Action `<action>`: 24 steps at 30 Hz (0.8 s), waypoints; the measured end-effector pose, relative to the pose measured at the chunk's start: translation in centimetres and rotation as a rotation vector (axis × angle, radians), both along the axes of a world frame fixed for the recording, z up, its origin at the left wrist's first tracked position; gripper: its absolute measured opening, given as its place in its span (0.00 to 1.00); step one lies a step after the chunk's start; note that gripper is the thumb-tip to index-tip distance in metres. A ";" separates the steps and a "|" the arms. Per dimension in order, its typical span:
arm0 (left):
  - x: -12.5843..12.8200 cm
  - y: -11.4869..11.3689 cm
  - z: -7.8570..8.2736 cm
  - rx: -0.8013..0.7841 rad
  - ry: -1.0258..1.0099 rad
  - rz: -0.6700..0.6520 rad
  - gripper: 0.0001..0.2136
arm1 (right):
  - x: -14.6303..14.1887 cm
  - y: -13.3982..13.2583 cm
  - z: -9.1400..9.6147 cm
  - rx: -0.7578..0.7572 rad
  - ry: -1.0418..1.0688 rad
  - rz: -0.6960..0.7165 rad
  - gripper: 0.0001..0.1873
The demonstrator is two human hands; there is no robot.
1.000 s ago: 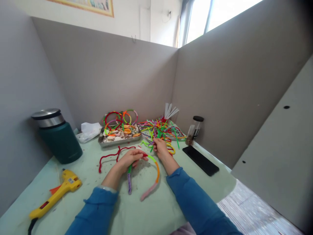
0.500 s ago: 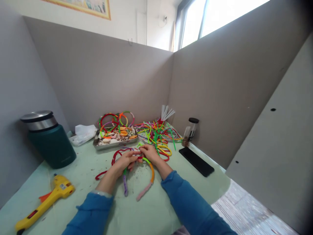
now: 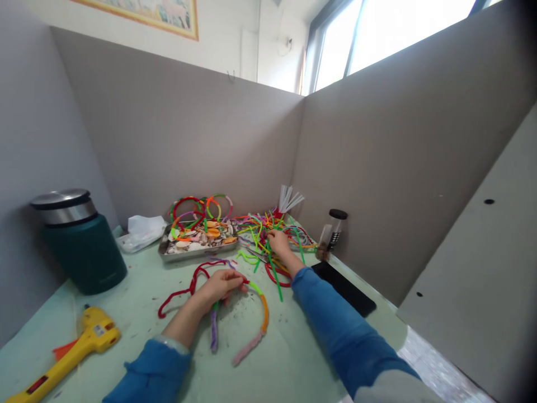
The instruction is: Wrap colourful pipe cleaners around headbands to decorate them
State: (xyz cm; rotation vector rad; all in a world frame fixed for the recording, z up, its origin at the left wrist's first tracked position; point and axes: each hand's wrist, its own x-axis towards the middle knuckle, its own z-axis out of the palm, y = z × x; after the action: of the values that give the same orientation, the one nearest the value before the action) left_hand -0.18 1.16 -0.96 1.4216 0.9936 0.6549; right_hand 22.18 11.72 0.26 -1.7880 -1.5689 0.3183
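Observation:
A headband (image 3: pixel 264 313) wrapped in pink, orange, yellow-green and red fuzzy pipe cleaner, with a purple end on its other arm, is in my left hand (image 3: pixel 222 286). The fingers pinch it near the top of its curve. My right hand (image 3: pixel 277 243) is in the heap of loose pipe cleaners (image 3: pixel 289 229), its fingers closed on pipe cleaner at the near side of the heap. Which strand they hold is partly hidden. A bent red pipe cleaner (image 3: pixel 194 280) lies beside my left hand. Scissors (image 3: pixel 257 254) lie partly covered near the heap.
A metal tray (image 3: pixel 197 254) holds shells, with several wrapped hoops (image 3: pixel 188 212) on top. A yellow glue gun (image 3: pixel 90 336) and a green flask (image 3: pixel 84 246) stand left. At right are a black phone (image 3: pixel 346 288), a black-lidded bottle (image 3: pixel 335 229) and partition walls (image 3: pixel 398 157).
My right hand has left the headband and moved away into the pipe cleaner heap, where a green strand now points toward me. My left hand still holds the headband. The view has shifted slightly.

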 end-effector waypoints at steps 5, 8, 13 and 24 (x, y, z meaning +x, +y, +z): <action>0.2 -0.1 0.0 0.001 0.014 0.018 0.20 | -0.8 2.3 0.4 -0.036 -0.184 -0.040 0.12; 0.2 0.0 -0.4 0.012 0.014 0.017 0.19 | -2.4 3.0 1.1 -0.006 -0.255 -0.123 0.15; -0.1 0.2 -0.9 0.026 -0.005 0.007 0.16 | -3.8 3.6 3.1 0.149 -0.433 -0.195 0.19; -0.7 -0.5 0.0 -0.016 -0.100 -0.038 0.21 | 0.5 4.9 8.1 -0.120 -0.591 -0.029 0.13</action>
State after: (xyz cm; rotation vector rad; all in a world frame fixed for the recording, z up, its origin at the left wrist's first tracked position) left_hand -0.86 0.68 -0.97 1.3767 0.8902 0.6821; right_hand 22.72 16.63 8.37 -2.1189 -1.9480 -0.1550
